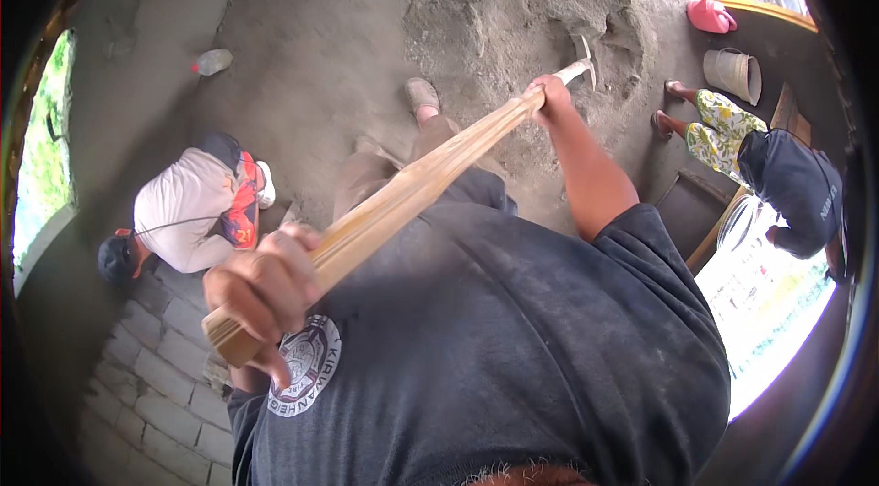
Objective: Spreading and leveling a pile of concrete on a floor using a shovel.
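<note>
A long-handled tool (pixel 417 184) with a pale wooden shaft runs slantwise across my body. Its thin, curved, light head (pixel 591 63) crosses the far end, over a rough grey heap of sand or mortar (pixel 513 19); whether it is a pick, hoe or shovel I cannot tell. My left hand (pixel 265 285) is wrapped round the near end of the shaft, close to my chest, and is slightly blurred. Farther up, my right hand (pixel 549 100) grips the shaft just short of the head, with that arm stretched out.
At left, a crouching person (pixel 197 211) in a cap is near a block wall (pixel 156 376). A bent-over person (pixel 787 175) is at right. A pale bucket (pixel 732 74) and pink jug (pixel 711 16) stand beyond. A clear bottle (pixel 212 61) lies on the floor.
</note>
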`<state>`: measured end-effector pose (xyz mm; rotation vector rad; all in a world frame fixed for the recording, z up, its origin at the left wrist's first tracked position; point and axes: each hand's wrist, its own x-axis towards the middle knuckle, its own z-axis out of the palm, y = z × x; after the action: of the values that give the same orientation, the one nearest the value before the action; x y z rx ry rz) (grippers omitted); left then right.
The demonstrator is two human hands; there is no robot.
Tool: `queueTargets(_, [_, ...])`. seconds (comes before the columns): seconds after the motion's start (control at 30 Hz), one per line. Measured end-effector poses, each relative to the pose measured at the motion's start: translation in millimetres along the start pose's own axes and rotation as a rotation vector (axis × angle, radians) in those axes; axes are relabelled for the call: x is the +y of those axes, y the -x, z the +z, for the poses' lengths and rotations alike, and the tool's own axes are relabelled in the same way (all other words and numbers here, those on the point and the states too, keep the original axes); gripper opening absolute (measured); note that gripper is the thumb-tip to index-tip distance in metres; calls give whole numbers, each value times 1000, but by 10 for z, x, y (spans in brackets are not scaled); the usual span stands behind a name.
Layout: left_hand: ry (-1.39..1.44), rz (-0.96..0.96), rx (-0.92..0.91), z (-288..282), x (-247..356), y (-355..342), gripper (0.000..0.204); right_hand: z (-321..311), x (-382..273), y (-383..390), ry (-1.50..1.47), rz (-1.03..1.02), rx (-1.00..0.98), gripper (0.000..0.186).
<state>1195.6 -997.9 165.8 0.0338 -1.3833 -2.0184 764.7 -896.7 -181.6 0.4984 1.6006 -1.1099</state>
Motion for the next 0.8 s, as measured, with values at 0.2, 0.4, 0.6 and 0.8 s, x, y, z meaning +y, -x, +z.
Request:
queueTargets(0.2, [-11, 76, -65, -352, 813, -255, 29, 917, 311, 418, -523, 136, 6, 22])
queueTargets(0.4, [-32, 161, -235, -807, 1417, -410, 14, 1259, 563, 742, -571, 131, -190, 18])
queueTargets(0.6, [138, 395, -278, -1541, 1900, -527, 29, 2368, 559, 1203, -611, 63, -187, 22])
queueTargets(0.8, [260, 479, -235, -2279, 2289, -829, 26, 2659, 215, 1560, -757, 64, -147, 14])
